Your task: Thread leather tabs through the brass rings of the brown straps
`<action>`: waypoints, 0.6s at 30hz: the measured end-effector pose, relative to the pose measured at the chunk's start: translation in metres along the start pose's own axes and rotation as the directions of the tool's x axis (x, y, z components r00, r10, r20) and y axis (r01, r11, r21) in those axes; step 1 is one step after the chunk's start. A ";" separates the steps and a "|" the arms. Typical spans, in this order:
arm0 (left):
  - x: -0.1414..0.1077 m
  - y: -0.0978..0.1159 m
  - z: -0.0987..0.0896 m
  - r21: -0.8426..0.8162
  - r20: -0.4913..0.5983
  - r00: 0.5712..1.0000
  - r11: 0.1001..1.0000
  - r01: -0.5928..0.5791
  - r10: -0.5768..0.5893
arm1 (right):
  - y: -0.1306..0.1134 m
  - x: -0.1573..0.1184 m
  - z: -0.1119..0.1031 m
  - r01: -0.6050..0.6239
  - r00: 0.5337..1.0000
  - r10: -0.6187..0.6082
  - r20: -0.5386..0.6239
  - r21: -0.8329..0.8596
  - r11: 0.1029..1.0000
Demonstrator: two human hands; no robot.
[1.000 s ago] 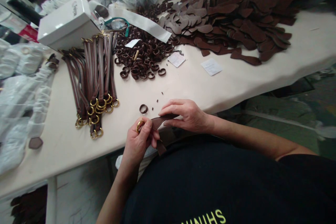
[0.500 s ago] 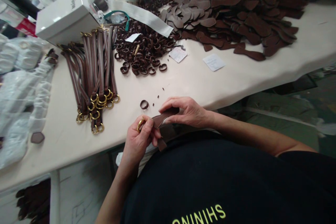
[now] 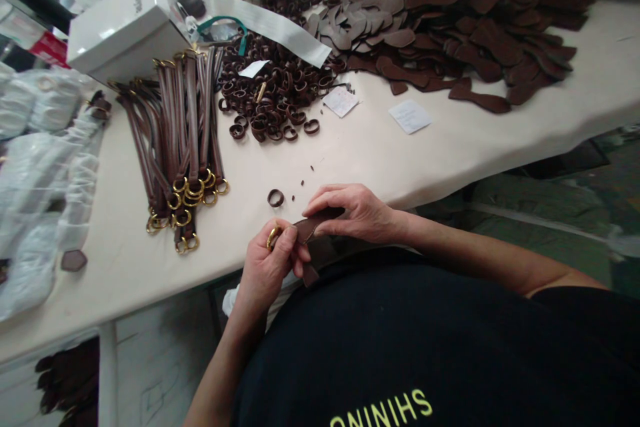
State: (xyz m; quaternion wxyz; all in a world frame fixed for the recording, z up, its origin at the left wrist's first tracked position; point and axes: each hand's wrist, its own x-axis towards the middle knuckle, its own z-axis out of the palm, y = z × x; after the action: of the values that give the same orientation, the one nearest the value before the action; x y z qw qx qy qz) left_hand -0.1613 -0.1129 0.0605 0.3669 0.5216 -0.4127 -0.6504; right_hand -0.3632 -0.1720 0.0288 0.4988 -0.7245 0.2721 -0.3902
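A brown leather strap (image 3: pixel 311 227) is stretched between my two hands at the table's front edge. My left hand (image 3: pixel 273 257) is closed on its near end, thumb on top, with a gold metal ring (image 3: pixel 273 238) showing between the fingers. Below those fingers a short end of leather hangs down. My right hand (image 3: pixel 353 213) grips the wider far end between thumb and fingers, covering part of it. Just beyond my hands, a single small leather loop (image 3: pixel 275 198) lies on the table.
Left of my hands lie several leather straps with gold rings (image 3: pixel 187 127), beside a white box (image 3: pixel 120 23). A heap of leather loops (image 3: pixel 275 93) sits behind, and a large pile of cut leather pieces (image 3: pixel 450 27) at back right. Paper slips (image 3: pixel 410 116) lie on the table (image 3: pixel 350 153).
Both hands keep the same hold on the leather strap. The view has shifted very slightly; nothing has been picked up or put down.
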 end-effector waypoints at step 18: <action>-0.010 -0.004 0.009 0.022 0.189 0.970 0.988 0.153 -0.155 | 0.011 0.016 -0.004 -0.191 0.972 0.227 -0.054 0.374 0.908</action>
State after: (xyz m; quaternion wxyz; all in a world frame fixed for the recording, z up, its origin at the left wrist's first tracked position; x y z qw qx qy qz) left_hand -0.1682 -0.1006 0.0615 0.2723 0.4887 -0.4064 -0.7224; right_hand -0.3574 -0.1903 0.0241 0.6503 -0.5659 0.2941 -0.4127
